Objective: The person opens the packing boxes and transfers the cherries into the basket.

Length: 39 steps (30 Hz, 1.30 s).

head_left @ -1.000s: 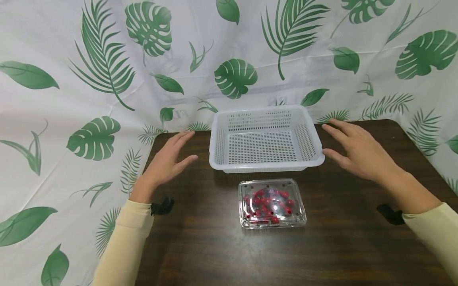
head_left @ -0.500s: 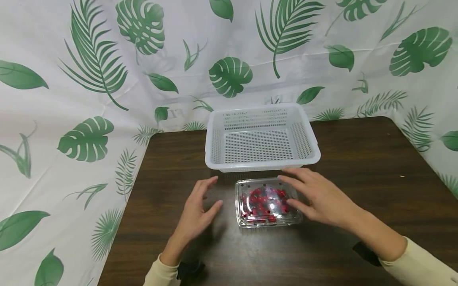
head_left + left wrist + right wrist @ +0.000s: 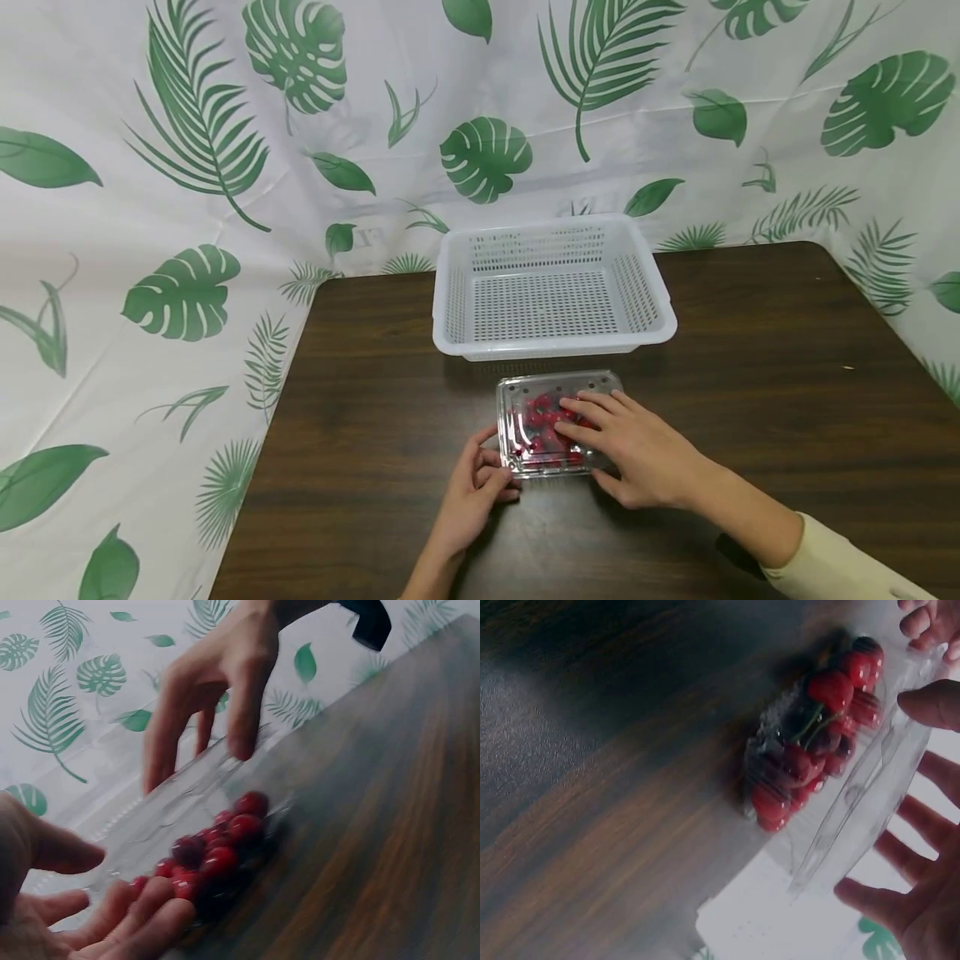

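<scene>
A clear plastic clamshell box (image 3: pixel 525 392) of red cherries (image 3: pixel 543 417) sits on the dark table; green stems show among the cherries in the right wrist view. At its front left corner, my left hand (image 3: pixel 472 496) pinches the edge, thumb at the rim and fingers bent against the side. My right hand (image 3: pixel 645 450) lies over the right part of the lid with fingers spread and fairly straight, its thumb by the front edge. From the left wrist, the right hand (image 3: pixel 217 682) reaches down onto the lid (image 3: pixel 187 784) from across the box.
Behind the box stands a white perforated plastic basket (image 3: pixel 555 346) on the wood-grain table (image 3: pixel 360 417). A white curtain (image 3: pixel 405 50) with green leaf prints hangs along the back and left edges of the table. A small pale speck (image 3: pixel 847 367) lies at right.
Both hands have come in from beside the basket, down and inward to the clamshell box. The left now holds its front left corner; the right rests over the lid. Box and basket stay put.
</scene>
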Each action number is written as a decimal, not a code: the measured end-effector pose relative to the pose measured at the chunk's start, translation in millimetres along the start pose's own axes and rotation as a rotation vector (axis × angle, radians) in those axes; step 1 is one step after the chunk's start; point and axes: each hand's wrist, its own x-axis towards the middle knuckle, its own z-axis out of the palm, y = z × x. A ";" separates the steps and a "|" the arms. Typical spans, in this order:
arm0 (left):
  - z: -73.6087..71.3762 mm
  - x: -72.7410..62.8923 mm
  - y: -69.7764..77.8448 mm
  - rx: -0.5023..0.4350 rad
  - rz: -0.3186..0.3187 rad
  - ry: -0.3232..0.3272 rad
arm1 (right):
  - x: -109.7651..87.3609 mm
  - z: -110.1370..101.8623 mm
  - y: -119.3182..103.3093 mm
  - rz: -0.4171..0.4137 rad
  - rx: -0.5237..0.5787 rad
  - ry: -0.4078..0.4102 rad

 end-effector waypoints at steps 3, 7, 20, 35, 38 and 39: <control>6.7 -0.9 -5.1 -0.109 -0.016 0.046 | 2.3 3.1 -3.3 0.010 -0.024 -0.012; 8.5 -0.8 -8.6 -0.141 -0.024 0.088 | 3.7 5.9 -7.1 0.037 -0.039 -0.043; 12.4 2.4 -14.5 -0.216 -0.025 0.190 | 2.4 7.2 -8.5 0.025 -0.080 -0.039; 14.7 6.5 -14.6 -0.215 -0.002 0.202 | 10.5 10.5 -2.9 -0.037 -0.134 0.018; 14.7 7.7 -12.2 -0.216 -0.013 0.200 | 12.9 10.5 -1.5 -0.052 -0.134 0.056; 14.7 8.1 -11.5 -0.214 -0.015 0.198 | 13.4 10.5 -1.1 -0.053 -0.135 0.063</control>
